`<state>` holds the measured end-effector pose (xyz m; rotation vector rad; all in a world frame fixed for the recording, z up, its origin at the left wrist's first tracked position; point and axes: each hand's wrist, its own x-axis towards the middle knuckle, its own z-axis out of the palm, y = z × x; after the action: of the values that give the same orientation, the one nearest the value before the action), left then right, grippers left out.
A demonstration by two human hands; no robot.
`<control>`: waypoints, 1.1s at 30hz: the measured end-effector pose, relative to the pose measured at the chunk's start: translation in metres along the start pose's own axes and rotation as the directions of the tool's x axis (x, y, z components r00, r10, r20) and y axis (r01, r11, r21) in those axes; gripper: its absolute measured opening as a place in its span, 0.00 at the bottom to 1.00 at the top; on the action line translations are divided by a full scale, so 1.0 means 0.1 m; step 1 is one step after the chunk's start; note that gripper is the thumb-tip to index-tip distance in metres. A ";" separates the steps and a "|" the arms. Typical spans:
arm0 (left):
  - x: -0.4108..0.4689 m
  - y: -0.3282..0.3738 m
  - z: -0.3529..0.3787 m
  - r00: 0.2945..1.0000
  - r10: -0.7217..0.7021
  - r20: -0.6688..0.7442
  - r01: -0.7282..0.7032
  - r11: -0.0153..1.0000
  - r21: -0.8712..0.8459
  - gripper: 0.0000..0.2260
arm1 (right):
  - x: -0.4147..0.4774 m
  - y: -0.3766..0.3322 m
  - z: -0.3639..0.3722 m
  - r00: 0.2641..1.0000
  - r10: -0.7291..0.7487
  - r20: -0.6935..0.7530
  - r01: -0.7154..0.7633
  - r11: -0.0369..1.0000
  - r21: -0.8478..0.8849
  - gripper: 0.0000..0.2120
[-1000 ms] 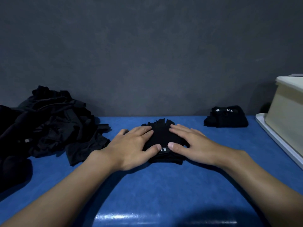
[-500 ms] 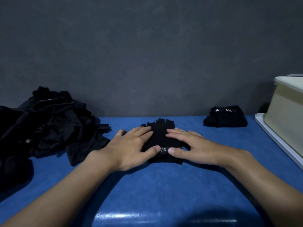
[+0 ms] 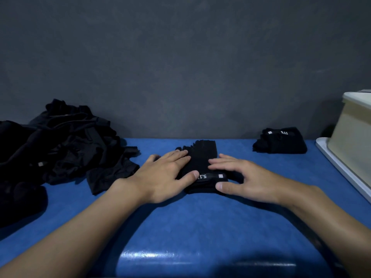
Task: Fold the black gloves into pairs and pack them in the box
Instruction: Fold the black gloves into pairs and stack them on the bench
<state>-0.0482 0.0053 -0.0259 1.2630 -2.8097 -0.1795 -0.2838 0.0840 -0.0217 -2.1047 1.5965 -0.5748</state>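
Two bare hands press flat on one stack of black fingerless gloves (image 3: pixel 203 158) in the middle of a blue table (image 3: pixel 200 223). The left hand (image 3: pixel 166 177) covers its left side, thumb touching the white-lettered wrist strap (image 3: pixel 210 176); the right hand (image 3: pixel 248 178) rests on its right side, thumb at the near cuff, and neither grip closes on anything, the fingers lying straight. One folded pair (image 3: pixel 281 142) sits far right by the wall, near one cream box (image 3: pixel 355 141) on a white tray (image 3: pixel 341 169), and one tangled heap of gloves (image 3: pixel 66 145), too jumbled to count, lies left.
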 end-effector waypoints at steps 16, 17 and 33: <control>-0.20 0.02 -0.10 0.953 0.270 -0.139 -0.282 0.956 -0.076 0.23 | -0.06 -0.08 -0.01 0.998 0.026 0.054 -0.021 0.996 -0.083 0.32; -0.20 0.03 -0.09 0.951 0.269 -0.151 -0.282 0.957 -0.073 0.22 | -0.08 -0.09 -0.02 0.998 0.026 0.054 -0.022 0.996 -0.081 0.34; -0.26 0.05 -0.14 0.949 0.183 -0.259 -0.244 0.943 -0.226 0.13 | -0.08 -0.17 -0.01 0.985 -0.043 -0.165 0.064 0.990 0.124 0.14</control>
<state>-0.0329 0.0271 -0.0112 0.8541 -2.5933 -0.3447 -0.2735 0.0957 -0.0118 -2.0554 1.5462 -0.8637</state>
